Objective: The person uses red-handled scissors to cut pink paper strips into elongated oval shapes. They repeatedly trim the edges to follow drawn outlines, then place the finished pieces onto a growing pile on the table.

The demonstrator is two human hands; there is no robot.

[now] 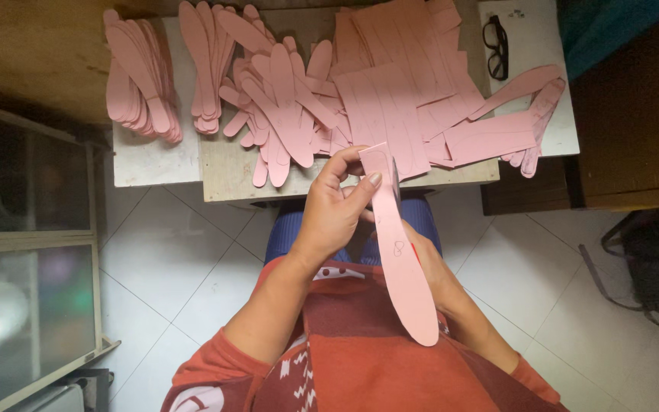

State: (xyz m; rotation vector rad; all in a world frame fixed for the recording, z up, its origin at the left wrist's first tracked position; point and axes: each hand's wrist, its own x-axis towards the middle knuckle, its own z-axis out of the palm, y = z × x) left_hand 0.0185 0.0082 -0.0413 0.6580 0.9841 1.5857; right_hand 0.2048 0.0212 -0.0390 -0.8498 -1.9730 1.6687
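— What's closest to the lens on your feed?

— The red patterned top (360, 358) fills the bottom of my view, with both forearms running up from it. Just above it I see the long pink cut-out strip (402, 244), rounded at its lower end, which hangs over the lap.

— Who's got hold of it?

— The left hand (333, 210) is closed around the strip's upper part, thumb pressed on the pink face near the top. The right hand (421, 255) sits behind the strip and is mostly hidden by it; I can't tell from here whether it grips anything.

— And beyond the hands?

— Past the fingertips stands a low wooden table (230, 175), its near edge just beyond the left hand. On it, right ahead of the hands, lies a heap of flat pink sheets (398, 99) with lines drawn on them. To the left of that is a loose pile of cut pink shapes (280, 107), and farther left two tidier stacks (143, 76). Far right of the hands, black glasses (496, 47) rest on a white surface (558, 130).
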